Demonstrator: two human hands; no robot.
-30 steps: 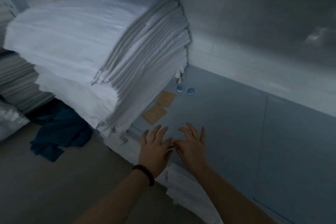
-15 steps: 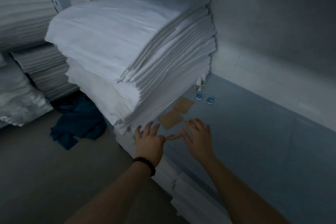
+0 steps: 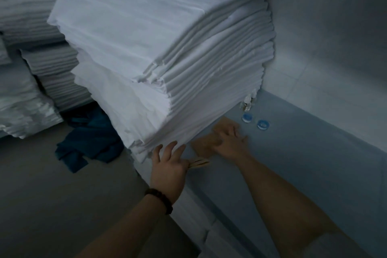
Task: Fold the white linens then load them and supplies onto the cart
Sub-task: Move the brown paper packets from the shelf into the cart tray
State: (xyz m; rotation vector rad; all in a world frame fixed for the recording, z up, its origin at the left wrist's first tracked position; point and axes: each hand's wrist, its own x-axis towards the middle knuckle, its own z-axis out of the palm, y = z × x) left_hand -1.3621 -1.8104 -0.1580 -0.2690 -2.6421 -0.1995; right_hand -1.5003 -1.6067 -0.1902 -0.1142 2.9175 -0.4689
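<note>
— Beside the white linens [image 3: 146, 48] on the worktop [image 3: 314, 163]: left hand [image 3: 167, 167] pinches thin sachets [image 3: 200, 162], other fingers spread.
— Right hand [image 3: 229, 142] curls its fingers on a tan packet [image 3: 204, 143]. Small bottles [image 3: 247, 104], blue tubs [image 3: 247, 117] behind; contents unclear.

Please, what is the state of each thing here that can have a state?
Linen stack: folded, piled high.
Left hand: fingers spread, thumb side pinching thin tan strips.
Right hand: fingers bent on flat tan packet; grip unclear.
Small bottles: upright, beside the stack.
Blue discs: lying flat, apart.
Teal cloth: crumpled on the floor.
</note>
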